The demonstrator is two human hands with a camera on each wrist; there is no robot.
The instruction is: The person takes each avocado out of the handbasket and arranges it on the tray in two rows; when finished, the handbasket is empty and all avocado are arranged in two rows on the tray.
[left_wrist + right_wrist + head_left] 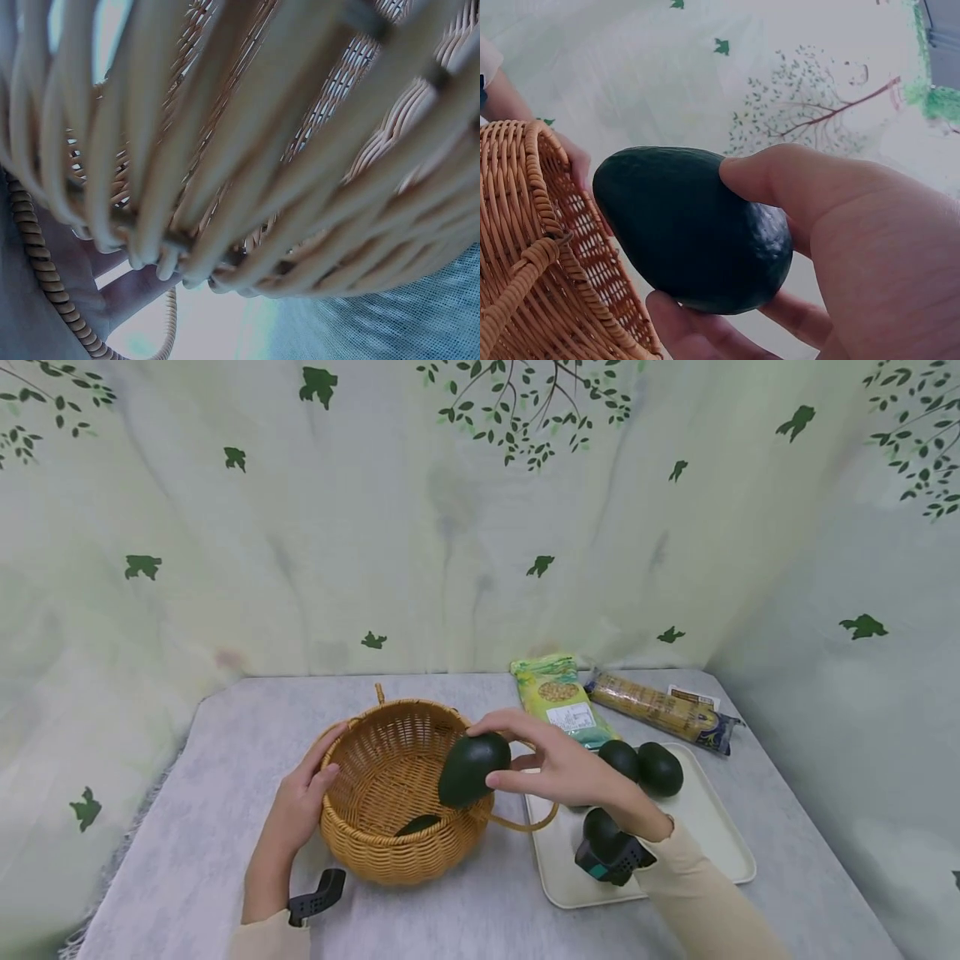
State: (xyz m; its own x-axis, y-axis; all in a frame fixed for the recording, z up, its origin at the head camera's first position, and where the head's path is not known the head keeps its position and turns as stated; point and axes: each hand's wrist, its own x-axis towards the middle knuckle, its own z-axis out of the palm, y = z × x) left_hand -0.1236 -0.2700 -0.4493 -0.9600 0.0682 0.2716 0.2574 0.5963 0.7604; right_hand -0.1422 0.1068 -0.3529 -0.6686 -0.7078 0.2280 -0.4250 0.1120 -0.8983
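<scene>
In the head view, a dark green avocado (474, 770) is held between the thumb and fingers of my right hand (558, 764), over the right rim of a round wicker basket (401, 860). The right wrist view shows that avocado (694, 229) close up, apart from the basket (517, 195). Part of another avocado (418, 825) shows inside the basket, the rest hidden by its front wall. My left hand (300, 797) grips the basket's left rim; the left wrist view is mostly filled by the basket's weave (247, 150).
On the right, a white tray (723, 835) bears several more avocados (660, 770), partly hidden by my right arm. Behind it lie a green and yellow bag (555, 693) and a long pack of noodles (656, 706). A basket handle (536, 827) juts toward the tray.
</scene>
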